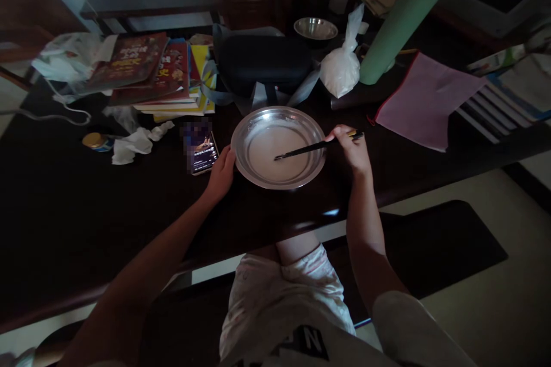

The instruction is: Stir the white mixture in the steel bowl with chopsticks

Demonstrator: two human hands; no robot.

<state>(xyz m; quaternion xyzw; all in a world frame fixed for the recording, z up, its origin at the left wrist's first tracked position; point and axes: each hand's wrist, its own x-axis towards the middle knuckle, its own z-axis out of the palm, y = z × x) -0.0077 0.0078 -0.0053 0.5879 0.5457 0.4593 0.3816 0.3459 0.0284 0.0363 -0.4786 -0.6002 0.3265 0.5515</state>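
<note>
Stirring posture at a dark worktop [86,200]: right hand [353,149] pinches a pair of dark chopsticks [314,148] near their top end, tips down in the pale, milky liquid [275,155] that fills the floor of a shallow metal dish [241,140]. Left hand [221,172] rests against the dish's left rim, fingers curled loosely on it, steadying it. Dish sits near the worktop's front edge, right before the person.

Risks, as judged: liquid lies shallow in a wide, low-walled dish, so a brisk sweep of the chopsticks could slop it over the rim. A phone [202,152] lies just beside the left hand, screen lit, first in line for a splash. Smooth metal on polished wood may skate if the steadying hand lifts.

Materials: dish is thin, round, bright steel with a broad flared rim. Chopsticks slim, straight, with a yellowish band at the top. Crumpled tissue [138,143] left of the phone, soft and white. Knotted plastic bag [342,66] of white powder or grains behind the dish, beside a tall green cylinder [400,17]. Stacked glossy books [159,74] at rear left; a flat pink folder [424,100] to the right.
</note>
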